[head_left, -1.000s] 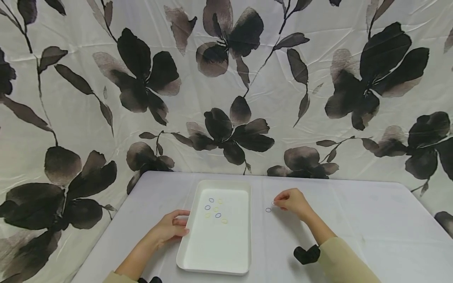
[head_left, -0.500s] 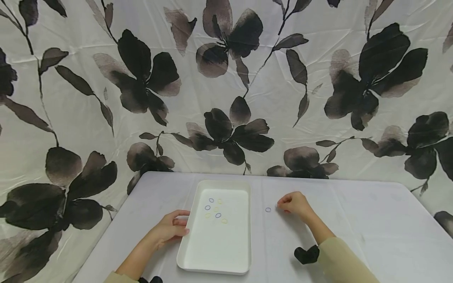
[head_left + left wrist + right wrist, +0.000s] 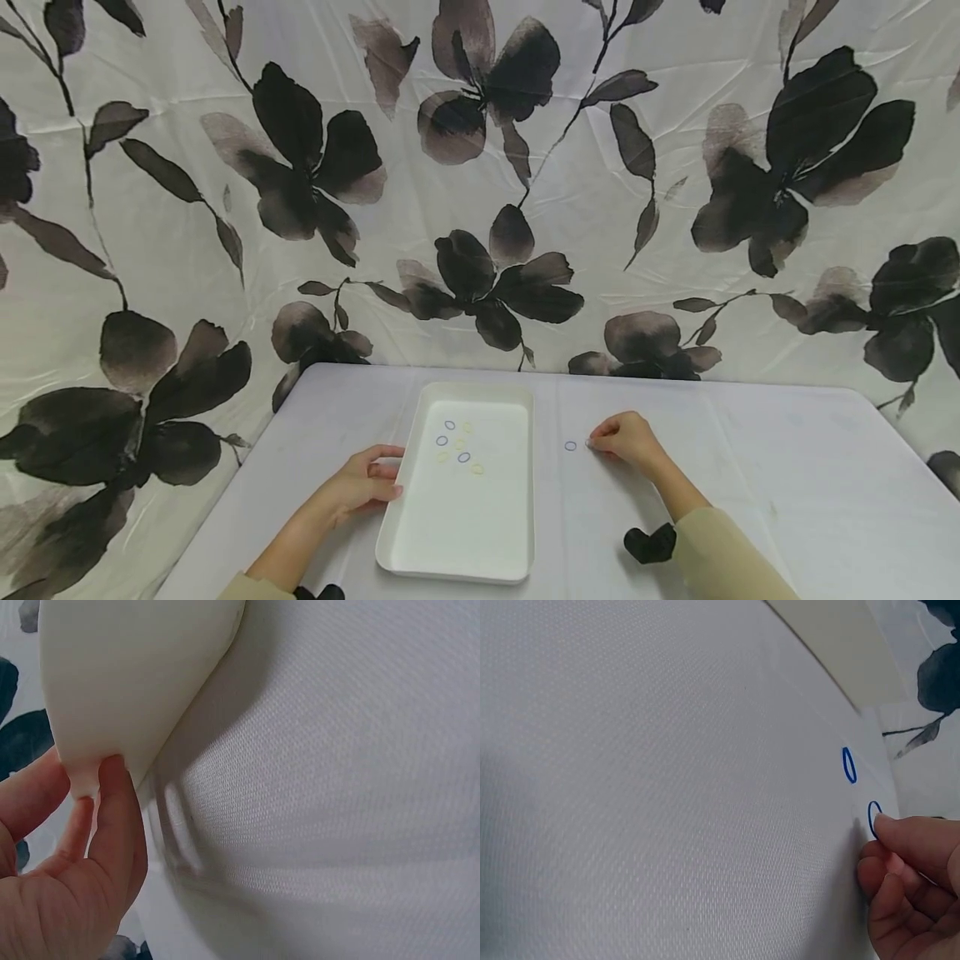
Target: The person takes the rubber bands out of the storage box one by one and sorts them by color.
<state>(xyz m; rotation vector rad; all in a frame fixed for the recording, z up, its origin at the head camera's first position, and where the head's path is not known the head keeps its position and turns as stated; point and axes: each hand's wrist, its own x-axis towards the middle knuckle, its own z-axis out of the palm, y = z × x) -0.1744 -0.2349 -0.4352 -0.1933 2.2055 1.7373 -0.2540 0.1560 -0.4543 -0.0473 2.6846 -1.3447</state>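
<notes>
Right grip (image 3: 915, 877) pinches a blue ring (image 3: 869, 819); left grip (image 3: 363, 483) holds the tray (image 3: 453, 533) by its side

The thumb of the right grip is pressed together with a finger, and the ring juts out from behind the thumb tip, most of its loop showing in the right wrist view. The remaining fingers are curled in under the palm. Whether the pinched ring touches the tabletop (image 3: 787, 483) cannot be told.

Just beside it, on the side toward the tray, a loose blue ring (image 3: 845, 763) lies flat on the tabletop, between the right grip and the tray.

The left grip pinches the wall of the tray on its left side, with digits on either side of the edge in the left wrist view. The tray is white, rectangular and shallow, and lies with its long sides running away from the person.

Inside, in the far half, lie three blue rings (image 3: 442, 441) and four pale yellow rings (image 3: 477, 469), loosely grouped; the yellow ones are faint against the white.

Beyond the tabletop hangs a white cloth (image 3: 480, 275) printed with dark flowers. A beige sleeve (image 3: 735, 550) covers the right forearm, with a black object (image 3: 649, 543) by the wrist.
</notes>
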